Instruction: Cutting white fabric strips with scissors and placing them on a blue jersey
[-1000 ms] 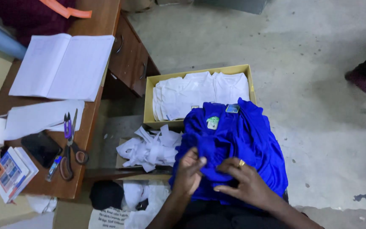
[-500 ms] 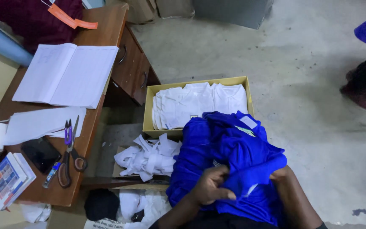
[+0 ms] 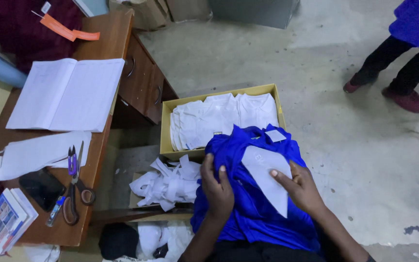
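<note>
A blue garment [image 3: 248, 204] lies bunched on my lap. My left hand [image 3: 217, 187] presses on its left side, fingers spread over the cloth. My right hand [image 3: 300, 187] rests on its right side, thumb and fingers pinching a pale pointed piece of paper or fabric [image 3: 267, 174] that lies on the garment. A small white tag [image 3: 276, 135] sits near the garment's collar.
A yellow cardboard box [image 3: 166, 131] holds folded white shirts [image 3: 219, 119]. White scraps [image 3: 168, 184] are heaped in front of it. The wooden desk [image 3: 100, 46] at left carries an open ledger [image 3: 66, 94], scissors [image 3: 76, 187], a phone [image 3: 42, 188]. Another person's legs [image 3: 394, 68] stand at top right.
The blue garment has been turned and gathered on my lap. The pale pointed piece now shows on top under my right hand. The other person has stepped further into view.
</note>
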